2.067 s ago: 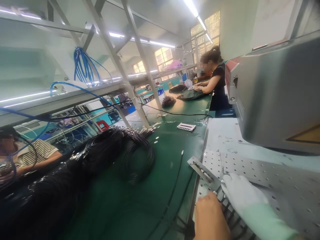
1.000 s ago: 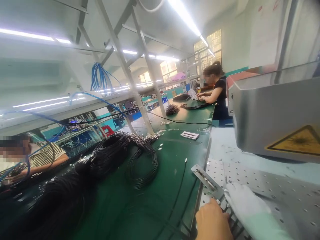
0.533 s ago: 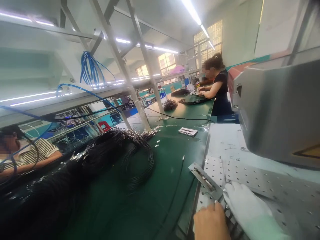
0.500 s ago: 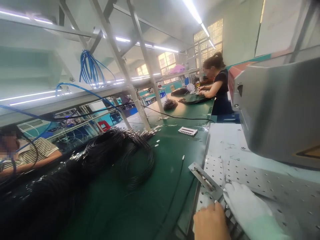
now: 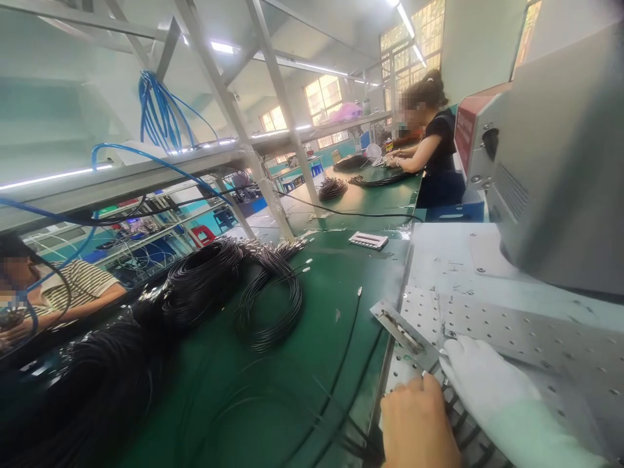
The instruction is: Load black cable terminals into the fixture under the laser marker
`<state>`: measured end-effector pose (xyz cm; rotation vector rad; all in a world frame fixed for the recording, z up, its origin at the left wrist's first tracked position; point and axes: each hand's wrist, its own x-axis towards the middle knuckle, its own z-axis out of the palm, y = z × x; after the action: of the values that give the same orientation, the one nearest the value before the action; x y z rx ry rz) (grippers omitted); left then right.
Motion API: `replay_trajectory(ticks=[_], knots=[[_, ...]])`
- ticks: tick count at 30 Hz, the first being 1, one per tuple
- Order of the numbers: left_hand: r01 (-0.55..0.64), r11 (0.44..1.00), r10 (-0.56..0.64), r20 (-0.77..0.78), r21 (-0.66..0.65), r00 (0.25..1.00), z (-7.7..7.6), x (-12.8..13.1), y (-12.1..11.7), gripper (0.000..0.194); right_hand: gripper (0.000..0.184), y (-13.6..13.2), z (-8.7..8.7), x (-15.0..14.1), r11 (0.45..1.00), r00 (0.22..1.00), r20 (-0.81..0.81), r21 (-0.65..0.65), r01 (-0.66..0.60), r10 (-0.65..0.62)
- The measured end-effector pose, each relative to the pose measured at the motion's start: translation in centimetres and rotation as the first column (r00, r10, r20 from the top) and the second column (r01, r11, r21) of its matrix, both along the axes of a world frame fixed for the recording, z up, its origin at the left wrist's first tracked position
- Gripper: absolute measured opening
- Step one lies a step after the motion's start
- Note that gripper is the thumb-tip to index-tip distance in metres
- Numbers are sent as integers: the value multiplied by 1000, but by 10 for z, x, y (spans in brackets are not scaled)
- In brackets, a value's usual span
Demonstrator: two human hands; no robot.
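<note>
My bare left hand (image 5: 416, 419) is closed at the bench edge, its curled fingers against the near end of a slotted metal plate (image 5: 404, 333). Whatever lies inside those fingers is hidden. To its right, my right hand (image 5: 480, 377), in a white glove, has its fingers pressed together at the same end of the plate; what they pinch does not show. Several black cables (image 5: 458, 422) run below and between my hands. On the green mat left of the plate lies a black cable with a silver tip (image 5: 359, 292).
A perforated metal bed (image 5: 492, 325) lies under a large grey machine housing (image 5: 560, 162). Coiled black cables (image 5: 270, 302) and larger bundles cover the left of the green mat. A white slotted block (image 5: 368, 240) sits farther back. Two other people work at the far end and left.
The view has shifted slightly, with the machine housing now farther right. My hands keep nearly the same place at the plate. Blurred dark cable strands now show on the near mat.
</note>
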<state>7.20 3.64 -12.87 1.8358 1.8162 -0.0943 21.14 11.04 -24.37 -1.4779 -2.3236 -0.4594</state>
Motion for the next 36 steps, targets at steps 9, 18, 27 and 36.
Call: replay_trajectory(ticks=[9,18,27,36], knots=[[-23,999,22,-20,-29,1000,2,1,5,37,33,6,-5,0,995,978,-210,-90,-35,15],[-44,996,46,19,-73,999,2,4,13,42,28,20,-8,29,974,919,-380,-152,-169,100],[-92,995,93,6,-28,996,12,2,5,39,20,9,4,19,977,946,-295,-120,-175,133],[11,1000,-12,-41,-26,999,10,-3,5,40,15,10,6,24,973,969,-161,-102,-208,190]])
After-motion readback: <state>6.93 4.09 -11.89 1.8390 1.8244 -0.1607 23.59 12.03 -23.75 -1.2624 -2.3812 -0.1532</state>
